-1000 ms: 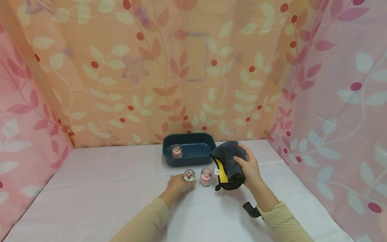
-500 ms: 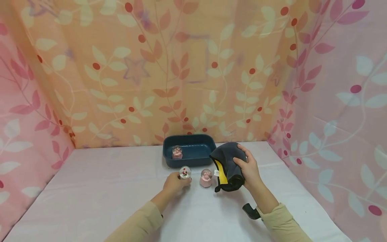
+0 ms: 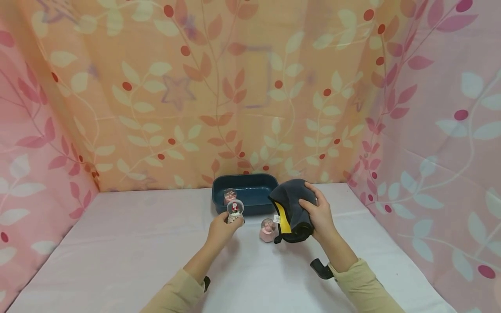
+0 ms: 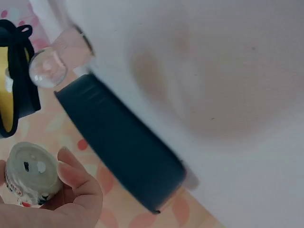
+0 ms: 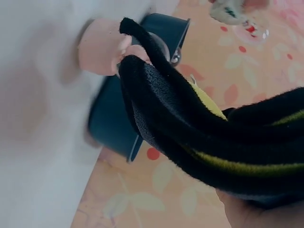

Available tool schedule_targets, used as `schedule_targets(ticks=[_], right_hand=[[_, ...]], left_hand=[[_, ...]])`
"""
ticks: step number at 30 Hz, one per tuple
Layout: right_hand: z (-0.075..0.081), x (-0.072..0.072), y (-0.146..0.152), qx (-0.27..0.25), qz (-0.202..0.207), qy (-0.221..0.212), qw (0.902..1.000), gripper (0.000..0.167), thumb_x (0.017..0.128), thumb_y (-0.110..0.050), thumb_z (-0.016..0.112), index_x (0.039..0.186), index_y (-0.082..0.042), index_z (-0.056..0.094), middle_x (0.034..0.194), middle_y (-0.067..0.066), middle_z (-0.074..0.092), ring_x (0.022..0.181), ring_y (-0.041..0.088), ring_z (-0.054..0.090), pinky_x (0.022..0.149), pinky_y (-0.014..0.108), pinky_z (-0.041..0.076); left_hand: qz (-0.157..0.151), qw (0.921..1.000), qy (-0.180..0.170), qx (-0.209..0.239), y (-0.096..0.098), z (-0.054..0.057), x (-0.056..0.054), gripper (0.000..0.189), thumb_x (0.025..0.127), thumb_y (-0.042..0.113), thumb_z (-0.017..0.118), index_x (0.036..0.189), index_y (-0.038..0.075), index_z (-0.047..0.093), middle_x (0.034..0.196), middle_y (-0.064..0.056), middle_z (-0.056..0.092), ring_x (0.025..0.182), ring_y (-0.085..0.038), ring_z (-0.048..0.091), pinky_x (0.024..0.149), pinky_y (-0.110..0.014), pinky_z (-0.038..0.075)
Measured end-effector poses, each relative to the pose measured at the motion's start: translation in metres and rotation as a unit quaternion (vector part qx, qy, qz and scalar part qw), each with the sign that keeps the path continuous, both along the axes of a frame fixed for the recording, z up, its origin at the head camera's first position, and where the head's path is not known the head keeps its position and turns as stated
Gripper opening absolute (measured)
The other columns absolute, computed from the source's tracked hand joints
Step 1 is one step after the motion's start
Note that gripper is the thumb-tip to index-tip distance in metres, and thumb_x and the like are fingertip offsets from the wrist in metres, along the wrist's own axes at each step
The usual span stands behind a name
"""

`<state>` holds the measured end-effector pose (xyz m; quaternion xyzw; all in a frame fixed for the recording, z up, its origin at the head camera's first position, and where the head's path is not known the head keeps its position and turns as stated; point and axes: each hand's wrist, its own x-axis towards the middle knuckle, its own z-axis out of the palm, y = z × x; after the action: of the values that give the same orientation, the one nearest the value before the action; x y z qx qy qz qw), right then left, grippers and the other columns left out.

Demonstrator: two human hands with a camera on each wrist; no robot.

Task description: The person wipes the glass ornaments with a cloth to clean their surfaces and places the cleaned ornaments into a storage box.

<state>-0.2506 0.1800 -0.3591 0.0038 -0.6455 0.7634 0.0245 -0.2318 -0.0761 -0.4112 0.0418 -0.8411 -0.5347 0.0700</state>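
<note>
My left hand (image 3: 220, 229) grips a small snow globe (image 3: 235, 208) with a red-and-white Santa figure inside, raised in front of the blue tray's near wall. The left wrist view shows the underside of its base (image 4: 31, 166) between thumb and fingers. In my right hand (image 3: 322, 213) is a folded dark grey cloth (image 3: 294, 204) with black edging, a yellow lining and a white tag. Just left of the cloth, a pink snow globe (image 3: 268, 230) stands upright on the table. Another pink snow globe (image 3: 230, 195) sits in the tray's left end, partly hidden by the held one.
The dark blue rectangular tray (image 3: 250, 210) stands at the back of the white-covered table (image 3: 129, 252), close to the patterned curtain (image 3: 219, 87). Black straps or mounts (image 3: 321, 268) show at my wrists. Patterned cloth also hangs along both sides.
My left hand has lifted the Santa snow globe off the table, up and slightly left toward the tray. The right hand with the cloth has shifted slightly up and left.
</note>
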Motion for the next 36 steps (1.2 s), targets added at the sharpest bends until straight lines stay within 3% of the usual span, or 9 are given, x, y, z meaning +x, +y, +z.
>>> schedule_targets(ticks=[9, 11, 16, 19, 24, 29, 33, 36], right_hand=[[0.005, -0.002, -0.020, 0.016, 0.016, 0.041, 0.9989, 0.056, 0.097, 0.002, 0.050, 0.148, -0.018, 0.036, 0.155, 0.012, 0.023, 0.130, 0.033, 0.040, 0.086, 0.029, 0.051], [0.006, -0.002, -0.025, 0.016, 0.026, 0.053, 0.9981, 0.056, 0.097, 0.001, 0.049, 0.148, -0.018, 0.036, 0.155, 0.012, 0.023, 0.129, 0.034, 0.042, 0.085, 0.028, 0.052], [0.010, 0.001, -0.043, -0.009, 0.041, 0.099, 0.9942, 0.052, 0.098, -0.002, 0.048, 0.147, -0.015, 0.035, 0.152, 0.013, 0.027, 0.125, 0.033, 0.045, 0.084, 0.026, 0.052], [0.010, 0.004, -0.054, -0.035, 0.053, 0.130, 0.9895, 0.050, 0.099, -0.003, 0.047, 0.146, -0.012, 0.034, 0.149, 0.013, 0.031, 0.122, 0.029, 0.047, 0.086, 0.027, 0.051], [0.007, 0.011, -0.070, -0.043, 0.089, 0.189, 0.9769, 0.049, 0.099, -0.005, 0.046, 0.146, -0.005, 0.031, 0.149, 0.017, 0.029, 0.115, 0.022, 0.052, 0.085, 0.026, 0.051], [-0.002, 0.012, -0.081, 0.018, 0.142, 0.253, 0.9568, 0.050, 0.099, -0.007, 0.046, 0.146, -0.002, 0.031, 0.150, 0.022, 0.025, 0.114, 0.021, 0.053, 0.083, 0.026, 0.050], [-0.010, 0.010, -0.086, 0.076, 0.169, 0.285, 0.9404, 0.051, 0.097, -0.003, 0.049, 0.145, -0.005, 0.031, 0.145, 0.025, 0.030, 0.110, 0.024, 0.053, 0.082, 0.026, 0.050], [-0.014, 0.008, -0.090, 0.109, 0.161, 0.301, 0.9336, 0.052, 0.095, -0.002, 0.052, 0.143, -0.008, 0.034, 0.143, 0.023, 0.034, 0.110, 0.029, 0.052, 0.083, 0.028, 0.050]], left_hand=[[-0.025, 0.9984, 0.050, -0.011, -0.001, 0.023, 0.010, 0.028, 0.086, 0.024, 0.069, 0.099, -0.001, 0.066, 0.088, -0.008, 0.066, 0.078, -0.019, 0.056, 0.066, -0.033, 0.049], [-0.037, 0.9974, 0.060, -0.012, 0.000, 0.027, 0.012, 0.032, 0.085, 0.022, 0.069, 0.107, 0.000, 0.066, 0.092, -0.008, 0.067, 0.079, -0.019, 0.057, 0.067, -0.032, 0.049], [-0.059, 0.9965, 0.059, -0.008, 0.004, 0.035, 0.017, 0.040, 0.087, 0.025, 0.068, 0.118, 0.001, 0.061, 0.095, -0.008, 0.065, 0.080, -0.018, 0.056, 0.065, -0.031, 0.049], [-0.072, 0.9961, 0.051, 0.001, 0.004, 0.038, 0.020, 0.037, 0.089, 0.026, 0.066, 0.116, 0.001, 0.060, 0.093, -0.008, 0.063, 0.079, -0.018, 0.056, 0.066, -0.030, 0.050], [-0.089, 0.9955, 0.033, 0.004, 0.003, 0.042, 0.020, 0.045, 0.089, 0.033, 0.068, 0.118, 0.000, 0.059, 0.094, -0.008, 0.061, 0.079, -0.018, 0.057, 0.066, -0.030, 0.051], [-0.111, 0.9936, 0.020, 0.005, -0.001, 0.042, 0.018, 0.053, 0.090, 0.039, 0.067, 0.124, -0.001, 0.058, 0.086, -0.006, 0.061, 0.075, -0.017, 0.056, 0.063, -0.030, 0.047], [-0.148, 0.9872, 0.056, -0.014, -0.007, 0.041, 0.018, 0.046, 0.093, 0.037, 0.063, 0.117, -0.002, 0.059, 0.081, -0.003, 0.060, 0.072, -0.015, 0.054, 0.061, -0.030, 0.046], [-0.176, 0.9792, 0.093, -0.038, -0.012, 0.040, 0.019, 0.044, 0.094, 0.036, 0.061, 0.114, -0.003, 0.058, 0.081, -0.002, 0.060, 0.070, -0.015, 0.054, 0.060, -0.030, 0.046]])
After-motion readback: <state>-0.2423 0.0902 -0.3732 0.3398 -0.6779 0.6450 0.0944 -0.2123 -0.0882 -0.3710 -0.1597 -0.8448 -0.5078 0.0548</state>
